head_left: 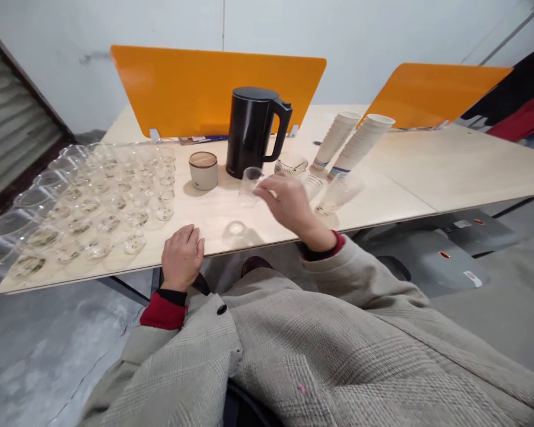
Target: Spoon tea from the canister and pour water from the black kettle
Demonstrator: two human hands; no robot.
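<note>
"Clear plastic cup (250,179): located where?"

"In front of the black electric kettle (248,133), near the middle of the pale tabletop (211,214). Apparently raised, judging by the separate shadow (240,232) nearer the edge."

"Start from the left, then."

"Rows of clear tumblers (109,224) with dark flakes at the bottom, set upright and packed close, probably to save room. Too transparent for a sure count."

"Next along?"

"Left hand (182,258), at rest on the front edge, relaxed, with fingers gently bent and nothing visible in hold. Likely placed there for support. Then, farther back, a beige canister (203,175) with a wooden lid on, perhaps to protect the contents, hidden from view."

"And the kettle?"

"Upright just behind the cup, with handle turned rightward, perhaps for easy grasping from that side. In front, right hand (287,198), with thumb and fingers brought together on the cup's right side, probably pinching lightly because of the thin wall. Cannot tell about anything inside."

"Farther right?"

"Partly behind the wrist, nested clear cups (312,185). Beyond, two stacks of paper cups (362,145), nested with rims up, presumably for compactness. Seemingly tilted, but cannot tell a true lean from lens distortion."
</note>
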